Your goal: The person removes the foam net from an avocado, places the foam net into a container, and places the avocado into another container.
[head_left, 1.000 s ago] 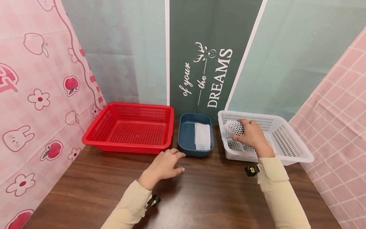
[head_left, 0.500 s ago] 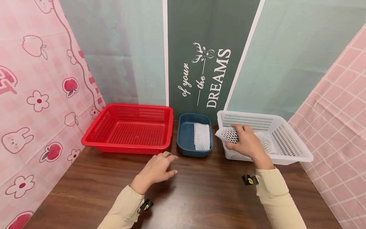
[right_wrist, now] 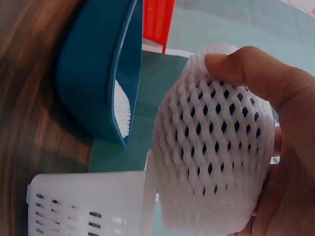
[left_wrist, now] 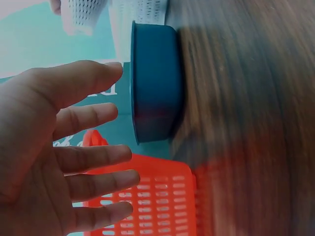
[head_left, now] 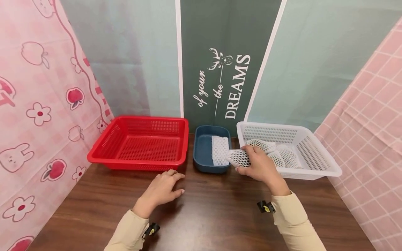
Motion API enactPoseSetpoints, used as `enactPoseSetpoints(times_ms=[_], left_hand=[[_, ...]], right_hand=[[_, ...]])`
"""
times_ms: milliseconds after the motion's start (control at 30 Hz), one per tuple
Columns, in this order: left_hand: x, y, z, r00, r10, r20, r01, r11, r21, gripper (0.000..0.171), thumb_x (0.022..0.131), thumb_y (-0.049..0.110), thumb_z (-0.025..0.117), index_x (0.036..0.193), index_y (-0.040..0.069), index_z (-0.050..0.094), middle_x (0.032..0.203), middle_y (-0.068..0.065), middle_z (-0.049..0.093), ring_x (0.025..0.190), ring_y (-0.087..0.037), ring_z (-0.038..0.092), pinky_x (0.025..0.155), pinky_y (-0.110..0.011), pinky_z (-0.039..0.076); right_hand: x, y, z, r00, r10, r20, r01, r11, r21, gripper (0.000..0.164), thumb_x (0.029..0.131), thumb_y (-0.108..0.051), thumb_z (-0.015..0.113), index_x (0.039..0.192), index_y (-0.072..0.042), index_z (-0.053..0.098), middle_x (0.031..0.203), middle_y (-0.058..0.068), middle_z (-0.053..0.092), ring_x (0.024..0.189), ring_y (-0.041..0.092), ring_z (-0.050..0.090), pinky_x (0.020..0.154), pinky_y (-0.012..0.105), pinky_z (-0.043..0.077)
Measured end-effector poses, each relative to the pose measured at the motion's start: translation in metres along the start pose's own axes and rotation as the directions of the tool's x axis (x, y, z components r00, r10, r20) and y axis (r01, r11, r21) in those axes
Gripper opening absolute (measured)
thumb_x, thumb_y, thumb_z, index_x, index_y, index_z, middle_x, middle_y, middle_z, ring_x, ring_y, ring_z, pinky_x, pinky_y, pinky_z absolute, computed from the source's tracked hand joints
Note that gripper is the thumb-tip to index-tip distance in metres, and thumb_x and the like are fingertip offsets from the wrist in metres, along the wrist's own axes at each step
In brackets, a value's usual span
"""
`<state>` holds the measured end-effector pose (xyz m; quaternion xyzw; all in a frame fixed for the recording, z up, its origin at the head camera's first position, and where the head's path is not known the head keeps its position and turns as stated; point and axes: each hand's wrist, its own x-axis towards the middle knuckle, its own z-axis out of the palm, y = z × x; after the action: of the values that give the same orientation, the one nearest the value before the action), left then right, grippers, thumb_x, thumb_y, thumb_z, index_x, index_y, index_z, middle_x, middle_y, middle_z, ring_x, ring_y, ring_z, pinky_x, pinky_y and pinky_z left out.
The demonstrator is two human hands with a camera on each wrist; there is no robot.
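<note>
My right hand [head_left: 262, 165] grips a white foam fruit net [right_wrist: 211, 132] between thumb and fingers, near the left rim of the white basket [head_left: 309, 176]. The net bulges round, with dark showing through its gaps; its contents are mostly covered. Several more netted, rounded things [head_left: 287, 156] lie in that basket. To the left, a blue bin [head_left: 202, 148] contains a flat white foam net [head_left: 220, 150] along its right side. My left hand [head_left: 160, 188] hovers before the red basket, its fingers spread and holding nothing; the left wrist view shows the bare palm.
The red slotted basket [head_left: 138, 161] stands at the back left, beside the blue bin. All three containers line up along the back of the brown wooden table [head_left: 207, 216]. Behind them hangs a green cloth [head_left: 150, 62], with pink cloths at both sides.
My right hand has lifted the netted thing out of the white basket and carried it left toward the blue bin. My left hand has drawn back slightly to the left.
</note>
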<state>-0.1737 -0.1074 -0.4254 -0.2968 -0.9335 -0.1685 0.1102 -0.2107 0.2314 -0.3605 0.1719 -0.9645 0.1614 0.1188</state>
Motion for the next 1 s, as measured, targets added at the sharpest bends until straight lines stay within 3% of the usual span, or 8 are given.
enactPoseSetpoints(times_ms=[433, 667, 1000], left_hand=[[-0.017, -0.018, -0.002, 1.000, -0.030, 0.011, 0.029, 0.999, 0.029, 0.040, 0.073, 0.026, 0.075, 0.107, 0.007, 0.066, 0.100, -0.009, 0.060, 0.088, -0.028, 0.059, 0.068, -0.045, 0.046], [-0.023, -0.029, -0.001, 0.998, -0.056, 0.003, 0.056, 0.998, 0.014, 0.040, 0.072, 0.025, 0.077, 0.106, 0.006, 0.066, 0.098, -0.008, 0.060, 0.087, -0.029, 0.059, 0.067, -0.045, 0.047], [-0.031, -0.039, -0.001, 0.990, -0.131, 0.044, 0.130, 0.991, 0.015, 0.041, 0.073, 0.026, 0.077, 0.107, 0.007, 0.066, 0.099, -0.009, 0.060, 0.090, -0.029, 0.059, 0.068, -0.047, 0.047]], right_hand=[[-0.005, -0.024, 0.029, 0.996, -0.081, -0.025, 0.082, 0.994, 0.074, 0.074, 0.060, -0.037, 0.083, 0.117, -0.004, 0.048, 0.102, 0.019, 0.057, 0.091, 0.033, 0.057, 0.077, 0.047, 0.045], [-0.007, -0.034, 0.044, 0.996, -0.086, -0.004, 0.086, 0.991, 0.105, 0.070, 0.061, -0.038, 0.082, 0.114, -0.006, 0.049, 0.100, 0.015, 0.056, 0.089, 0.029, 0.057, 0.076, 0.043, 0.045], [-0.012, -0.045, 0.065, 0.996, -0.094, 0.001, 0.094, 0.990, 0.102, 0.068, 0.059, -0.038, 0.084, 0.113, -0.009, 0.054, 0.098, 0.011, 0.054, 0.082, 0.024, 0.055, 0.071, 0.039, 0.046]])
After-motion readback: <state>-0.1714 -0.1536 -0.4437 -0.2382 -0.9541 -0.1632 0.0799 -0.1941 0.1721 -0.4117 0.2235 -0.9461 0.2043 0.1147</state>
